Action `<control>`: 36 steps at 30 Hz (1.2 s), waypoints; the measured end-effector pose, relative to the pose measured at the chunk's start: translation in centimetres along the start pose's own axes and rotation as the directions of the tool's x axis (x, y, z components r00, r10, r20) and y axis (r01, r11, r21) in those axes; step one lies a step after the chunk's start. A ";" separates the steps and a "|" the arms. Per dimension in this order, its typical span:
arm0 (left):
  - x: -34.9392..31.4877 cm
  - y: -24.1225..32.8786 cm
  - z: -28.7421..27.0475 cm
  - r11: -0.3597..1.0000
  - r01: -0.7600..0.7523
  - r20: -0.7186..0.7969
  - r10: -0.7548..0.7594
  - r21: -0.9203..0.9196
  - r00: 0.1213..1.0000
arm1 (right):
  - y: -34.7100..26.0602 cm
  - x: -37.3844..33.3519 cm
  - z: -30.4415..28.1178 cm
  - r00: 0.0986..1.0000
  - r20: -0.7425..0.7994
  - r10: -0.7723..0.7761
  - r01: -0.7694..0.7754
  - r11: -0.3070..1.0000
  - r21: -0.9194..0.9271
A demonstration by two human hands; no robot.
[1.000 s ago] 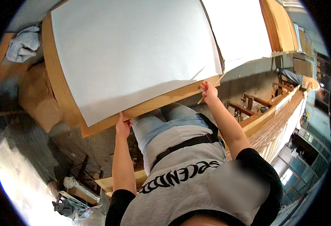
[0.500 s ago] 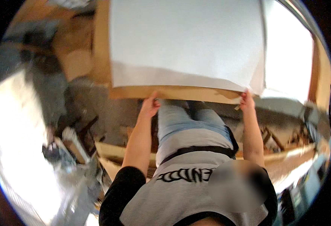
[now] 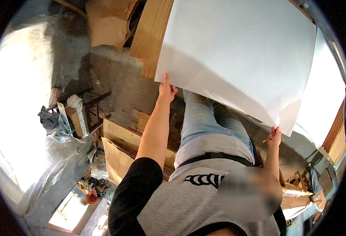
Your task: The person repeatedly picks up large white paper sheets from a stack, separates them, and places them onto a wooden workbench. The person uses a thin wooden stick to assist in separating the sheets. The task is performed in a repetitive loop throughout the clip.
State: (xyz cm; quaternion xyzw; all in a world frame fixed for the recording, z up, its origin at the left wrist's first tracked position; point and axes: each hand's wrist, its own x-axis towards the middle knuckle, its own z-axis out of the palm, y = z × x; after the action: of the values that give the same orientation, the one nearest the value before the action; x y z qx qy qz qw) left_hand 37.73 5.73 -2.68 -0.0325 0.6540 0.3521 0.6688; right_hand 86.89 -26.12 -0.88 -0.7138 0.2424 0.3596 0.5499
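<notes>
A large white sheet [image 3: 240, 51] spreads out in front of me, covering most of a brown wooden surface [image 3: 151, 51]. Its near edge slants down to the right, and a shadow falls across its near left part. My left hand [image 3: 167, 89] grips that edge close to the left corner, index finger stretched along the top and the other fingers curled. Near the right corner, my right hand [image 3: 274, 136] pinches the same edge, and the sheet puckers there. A thin stick-like thing [image 3: 265, 140] pokes out of the right hand; its kind is unclear.
Another bright white sheet [image 3: 326, 86] lies to the right, beside a wooden edge [image 3: 334, 128]. Brown boards [image 3: 116, 157] stand low at my left. Farther left are a dark stool frame [image 3: 96, 103] and clear plastic wrapping [image 3: 64, 157]. Brown paper [image 3: 106, 23] lies at the far left.
The white sheet has come nearer to me and now covers the brown strip along the near edge. It appears turned, its right side lower. Both hands are still at its edge.
</notes>
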 end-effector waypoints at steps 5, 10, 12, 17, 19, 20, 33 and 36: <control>0.6 -0.1 -0.2 0.998 -0.050 0.013 0.051 -0.049 0.999 | 0.1 -1.4 0.5 0.996 -0.031 0.078 -0.078 0.997 0.006; 0.7 0.0 -0.4 0.995 -0.032 0.038 0.035 -0.089 0.999 | 0.8 -1.2 -0.2 0.998 -0.008 0.067 -0.067 0.998 -0.003; 0.1 0.3 -0.1 0.995 -0.025 0.027 0.027 -0.097 0.999 | 1.0 -1.4 0.1 0.996 -0.057 0.069 -0.069 0.998 -0.007; 0.5 0.5 -0.2 0.994 0.010 0.042 -0.005 -0.112 0.999 | 0.4 -2.2 -1.5 0.965 -0.263 0.006 -0.068 0.971 -0.229; 0.4 0.9 0.0 0.993 0.021 0.021 -0.019 -0.112 1.000 | 1.2 -2.7 -2.6 0.988 -0.154 0.005 -0.042 0.972 -0.233; 0.4 0.8 -0.1 0.991 0.038 0.031 -0.034 -0.132 0.999 | 0.6 -2.9 -3.3 0.993 -0.116 -0.013 -0.015 0.971 -0.237; -2.1 2.0 2.4 0.956 -0.024 0.083 -0.001 0.294 0.997 | 5.0 -6.6 7.1 0.944 0.142 0.298 -0.298 0.954 -0.020; -1.6 2.4 1.7 0.959 -0.029 0.078 0.007 0.281 0.997 | 4.9 -6.6 7.5 0.935 0.096 0.341 -0.347 0.937 0.052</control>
State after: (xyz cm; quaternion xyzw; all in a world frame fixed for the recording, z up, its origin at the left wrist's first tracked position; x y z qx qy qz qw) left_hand 38.13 7.71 -0.02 0.0825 0.6718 0.2625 0.6877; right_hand 77.24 -20.66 0.25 -0.6251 0.3518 0.4721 0.5125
